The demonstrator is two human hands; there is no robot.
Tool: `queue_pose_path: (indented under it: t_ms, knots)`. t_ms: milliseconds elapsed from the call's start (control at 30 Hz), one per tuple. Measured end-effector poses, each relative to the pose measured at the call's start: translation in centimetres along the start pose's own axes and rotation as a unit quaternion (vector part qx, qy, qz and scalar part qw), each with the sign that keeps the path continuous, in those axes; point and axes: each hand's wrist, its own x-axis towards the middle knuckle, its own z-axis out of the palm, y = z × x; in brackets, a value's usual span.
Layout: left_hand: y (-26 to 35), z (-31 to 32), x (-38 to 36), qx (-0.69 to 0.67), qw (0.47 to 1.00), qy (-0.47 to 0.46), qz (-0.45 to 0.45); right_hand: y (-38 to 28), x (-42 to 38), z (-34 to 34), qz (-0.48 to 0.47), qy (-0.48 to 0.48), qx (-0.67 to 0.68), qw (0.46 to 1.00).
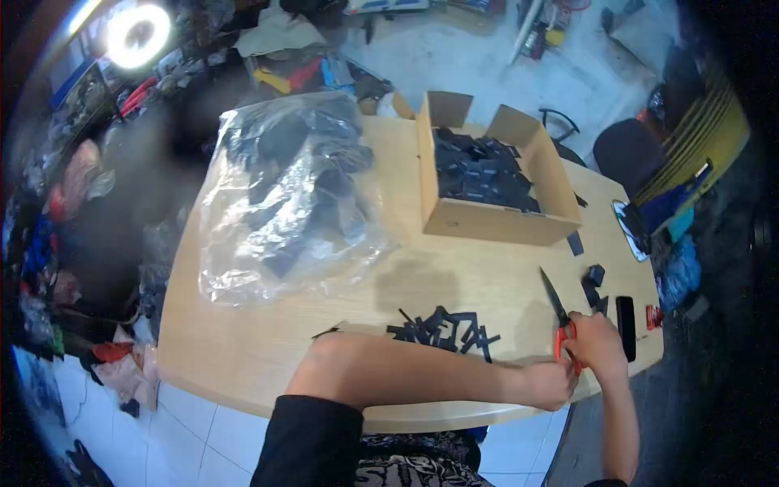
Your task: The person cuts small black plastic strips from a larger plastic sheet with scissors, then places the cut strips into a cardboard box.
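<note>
My right hand (596, 341) is closed round the red handles of a pair of scissors (558, 304), whose dark blades point away over the table. My left hand (552, 385) is closed beside the lower handle, near the table's front edge; what its fingers hold, if anything, is hidden. Left of the scissors, a loose pile of thin black scraps (446, 330) lies on the table, partly behind my left forearm. Beyond my right hand are small dark pieces (595, 276). A black phone (626, 328) rests to the right.
An open cardboard box (499, 224) of dark pieces stands at the table's (243, 349) back right. A large clear plastic bag (284, 195) with dark contents covers the back left. A red packet (654, 316) lies at the right edge, a dark chair (629, 152) beyond.
</note>
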Motion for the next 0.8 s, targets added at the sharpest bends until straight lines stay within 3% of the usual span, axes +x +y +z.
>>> queue_pose_path:
  t_ms: [33, 100, 167, 200, 300, 400, 433, 500, 700, 800]
  knots:
    - [0.3, 0.2, -0.1, -0.005, 1.0, 0.027, 0.002, -1.4, -0.3, -1.2, -0.008, 0.005, 0.0, 1.0]
    - [1.3, 0.0, 0.2, 0.052, 0.998, -0.001, -0.038, -4.6, -0.6, -3.9, -0.105, 0.098, 0.249, 0.958]
    - [1.5, 0.1, 0.8, -0.001, 0.994, -0.102, 0.033, -8.6, -0.7, -6.6, -0.255, 0.082, 0.38, 0.886]
    - [2.7, 2.9, 0.5, 0.085, 0.995, -0.045, 0.031, -10.5, -0.3, -7.3, -0.316, 0.073, 0.41, 0.852]
    - [2.4, 2.6, 1.2, 0.095, 0.994, -0.054, 0.028, -16.5, 0.9, -8.9, -0.454, 0.07, 0.478, 0.749]
    - [0.7, -1.0, -2.0, 0.106, 0.993, -0.058, 0.014, -20.2, 2.3, -9.9, -0.543, 0.036, 0.432, 0.72]
    - [0.5, -1.3, -1.7, 0.108, 0.992, -0.059, 0.007, -20.5, 2.5, -10.0, -0.546, 0.035, 0.429, 0.719]
    - [0.1, -2.4, -2.7, 0.107, 0.992, -0.06, -0.007, -21.0, 2.7, -10.2, -0.576, -0.138, 0.364, 0.719]
    - [-0.3, -3.7, -2.2, 0.066, 0.997, -0.043, -0.02, -19.9, 2.2, -9.5, -0.512, -0.028, 0.459, 0.725]
    - [0.7, -3.6, -2.6, 0.034, 0.999, -0.027, -0.009, -16.8, 1.2, -9.5, -0.386, -0.045, 0.574, 0.721]
